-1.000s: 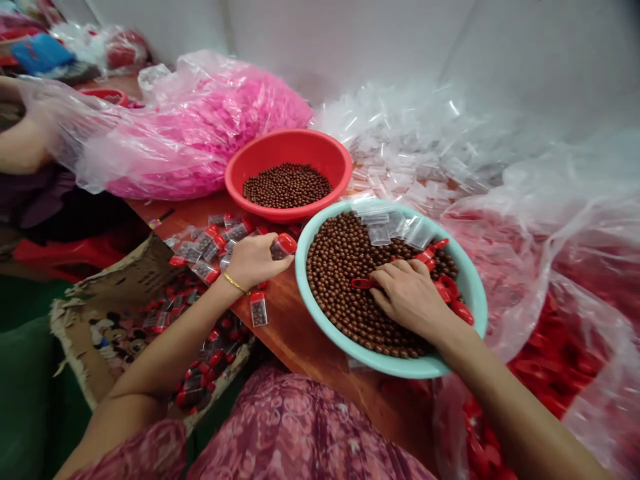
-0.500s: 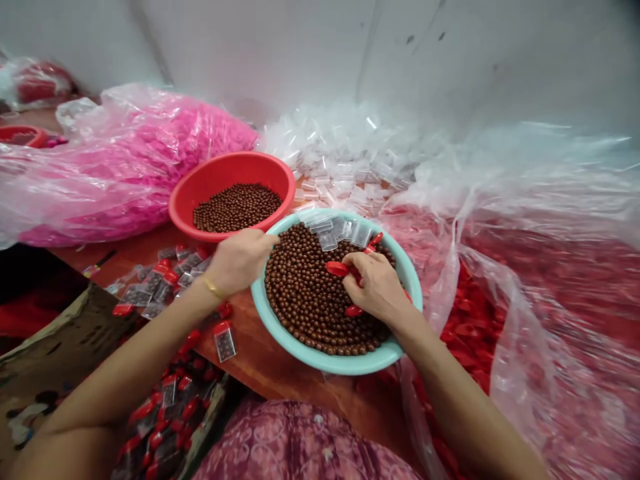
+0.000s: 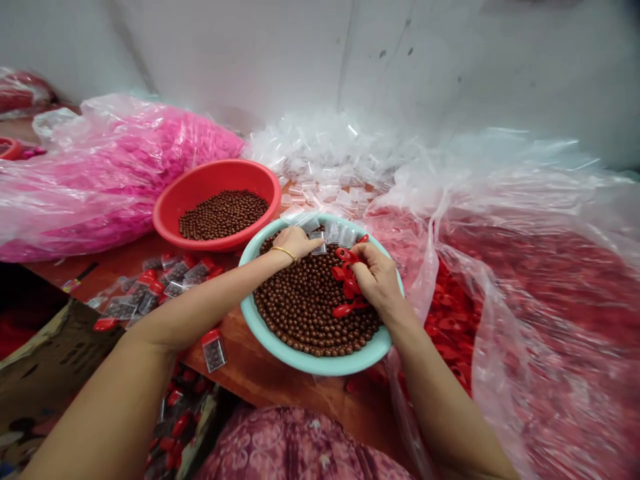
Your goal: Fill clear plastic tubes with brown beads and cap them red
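Note:
My left hand, with a gold bangle at the wrist, reaches over the far side of a light-blue basin of round brown beads. Its fingertips close on a small clear plastic box; part of the grip is hidden. At the basin's right side my right hand pinches a red plastic cap between thumb and fingers. Several more red caps lie on the beads just under that hand. Other clear boxes rest against the far rim, between the two hands.
Behind left stands a red basin of brown beads. Filled red-capped boxes lie on the table. Loose clear boxes are heaped behind. A pink-filled bag is at left, a bag of red caps at right.
My left hand has moved right, from the basin's left rim to the clear boxes. My right hand still holds a red cap, now tilted differently. The view has shifted slightly right.

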{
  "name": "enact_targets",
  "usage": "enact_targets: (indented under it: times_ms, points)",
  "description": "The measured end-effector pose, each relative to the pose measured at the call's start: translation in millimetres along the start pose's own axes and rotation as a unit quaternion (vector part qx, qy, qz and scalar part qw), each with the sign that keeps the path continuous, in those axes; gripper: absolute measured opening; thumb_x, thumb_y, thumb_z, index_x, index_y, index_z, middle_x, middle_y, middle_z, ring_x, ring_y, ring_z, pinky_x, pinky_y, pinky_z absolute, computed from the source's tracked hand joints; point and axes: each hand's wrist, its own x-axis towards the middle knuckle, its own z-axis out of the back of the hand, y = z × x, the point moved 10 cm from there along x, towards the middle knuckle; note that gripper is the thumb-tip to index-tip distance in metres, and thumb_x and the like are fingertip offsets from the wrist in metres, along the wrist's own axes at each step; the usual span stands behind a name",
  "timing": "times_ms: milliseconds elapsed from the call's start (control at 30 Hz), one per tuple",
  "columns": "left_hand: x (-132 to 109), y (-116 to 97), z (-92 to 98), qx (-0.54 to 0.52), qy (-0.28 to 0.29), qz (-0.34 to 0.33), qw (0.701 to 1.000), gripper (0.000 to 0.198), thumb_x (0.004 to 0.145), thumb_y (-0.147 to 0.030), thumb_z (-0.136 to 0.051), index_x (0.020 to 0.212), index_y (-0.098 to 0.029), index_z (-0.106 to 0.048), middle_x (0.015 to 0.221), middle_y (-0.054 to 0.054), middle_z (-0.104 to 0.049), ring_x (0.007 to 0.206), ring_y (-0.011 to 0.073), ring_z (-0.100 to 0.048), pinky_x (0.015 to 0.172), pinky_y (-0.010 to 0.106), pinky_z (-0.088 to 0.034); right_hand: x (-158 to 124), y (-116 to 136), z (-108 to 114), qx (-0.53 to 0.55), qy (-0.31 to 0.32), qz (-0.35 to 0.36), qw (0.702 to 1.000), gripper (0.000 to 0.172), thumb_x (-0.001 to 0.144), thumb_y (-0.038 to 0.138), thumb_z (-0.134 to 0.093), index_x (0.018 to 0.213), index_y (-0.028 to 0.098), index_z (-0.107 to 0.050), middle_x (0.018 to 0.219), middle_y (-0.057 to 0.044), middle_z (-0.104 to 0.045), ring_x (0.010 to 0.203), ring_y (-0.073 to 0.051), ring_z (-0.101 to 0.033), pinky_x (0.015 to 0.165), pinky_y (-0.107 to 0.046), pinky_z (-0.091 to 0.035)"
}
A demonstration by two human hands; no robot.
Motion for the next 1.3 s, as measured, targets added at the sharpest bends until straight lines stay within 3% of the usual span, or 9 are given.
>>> enact_targets:
  times_ms: [100,200,300,433,767,867,967,1133,1300]
  points:
    - [-6.6,15.4,-14.1,-0.084,0.024,0.096,0.992,0.037,0.074,-0.049,-0.053,0.067,-0.015,-0.066,0.047,0.002,-0.056,0.047,0.0136,-0.055,0.049,0.023,-0.042,-0.3,0.7,1.3,0.007,-0.004,0.0,1.0,0.007,0.071,0.019,-0.044,0.074,0.02,-0.051,0.061,0.003,-0.05,0.054,-0.013,-0.045,0.056,-0.027,-0.037]
    - [-22.2,11.7,-20.0,-0.093,0.068,0.097,0.989,0.028,0.075,-0.041,-0.054,0.071,-0.015,-0.066,0.048,-0.001,-0.055,0.046,0.0117,-0.052,0.048,0.021,-0.04,-0.5,0.6,3.6,0.003,-0.011,0.0,1.0,0.007,0.071,0.02,-0.045,0.073,0.02,-0.051,0.061,0.003,-0.051,0.055,-0.012,-0.045,0.056,-0.027,-0.037]
    - [-40.0,-2.7,-4.1,0.083,0.082,-0.012,0.993,0.022,0.075,-0.033,-0.054,0.067,-0.015,-0.065,0.058,0.003,-0.061,0.058,0.0168,-0.059,0.054,0.024,-0.041,-0.3,-0.4,5.5,0.01,-0.02,0.001,1.0,0.008,0.07,0.018,-0.044,0.072,0.02,-0.051,0.06,0.004,-0.05,0.054,-0.012,-0.044,0.056,-0.027,-0.036]
    - [-56.3,-6.2,17.4,0.315,0.052,-0.084,0.944,0.024,0.081,-0.014,-0.045,0.069,-0.011,-0.065,0.076,0.014,-0.066,0.078,0.0261,-0.065,0.064,0.031,-0.045,0.5,-1.2,4.7,0.026,-0.018,0.015,0.999,0.008,0.07,0.017,-0.044,0.072,0.02,-0.051,0.061,0.003,-0.049,0.054,-0.012,-0.043,0.055,-0.026,-0.035]
    - [-37.0,-27.0,-42.0,0.249,0.098,-0.134,0.954,0.027,0.076,-0.012,-0.048,0.094,-0.014,-0.067,0.098,0.012,-0.069,0.095,0.0245,-0.064,0.077,0.03,-0.049,-0.4,-10.0,2.7,0.061,-0.014,-0.013,0.998,0.008,0.07,0.016,-0.044,0.075,0.021,-0.049,0.058,0.006,-0.045,0.05,-0.01,-0.04,0.052,-0.025,-0.032]
    - [-36.3,-21.3,-35.6,0.143,0.095,-0.143,0.975,0.026,0.077,-0.016,-0.049,0.097,-0.018,-0.066,0.1,0.005,-0.07,0.095,0.0186,-0.064,0.081,0.025,-0.049,0.2,-8.8,2.0,0.073,-0.011,-0.011,0.997,0.008,0.071,0.016,-0.045,0.076,0.021,-0.048,0.058,0.006,-0.045,0.05,-0.01,-0.04,0.052,-0.025,-0.033]
    - [-41.7,-17.8,-26.6,-0.135,0.119,-0.141,0.973,0.023,0.075,-0.017,-0.056,0.096,-0.014,-0.064,0.096,0.003,-0.07,0.089,0.0142,-0.063,0.083,0.023,-0.048,0.5,-9.6,0.6,0.094,-0.006,-0.015,0.995,0.009,0.072,0.017,-0.045,0.079,0.02,-0.049,0.061,0.005,-0.046,0.052,-0.011,-0.042,0.053,-0.026,-0.035]
    - [-51.7,-13.1,-26.2,-0.465,0.138,-0.073,0.871,0.03,0.067,-0.021,-0.068,0.092,-0.011,-0.057,0.088,0.003,-0.065,0.083,0.0137,-0.06,0.082,0.029,-0.047,0.3,-7.8,-6.0,0.077,0.028,0.0,0.997,0.016,0.076,0.021,-0.046,0.09,0.02,-0.055,0.075,0.001,-0.057,0.069,-0.015,-0.053,0.069,-0.03,-0.042]
    - [-60.0,-22.7,-30.3,-0.584,0.149,-0.066,0.795,0.042,0.061,-0.03,-0.077,0.09,-0.014,-0.051,0.089,0.002,-0.062,0.084,0.0142,-0.059,0.082,0.03,-0.046,-0.6,-5.4,-8.8,0.077,0.029,0.006,0.997,0.023,0.084,0.033,-0.046,0.101,0.02,-0.055,0.08,-0.001,-0.059,0.075,-0.017,-0.056,0.073,-0.032,-0.045]
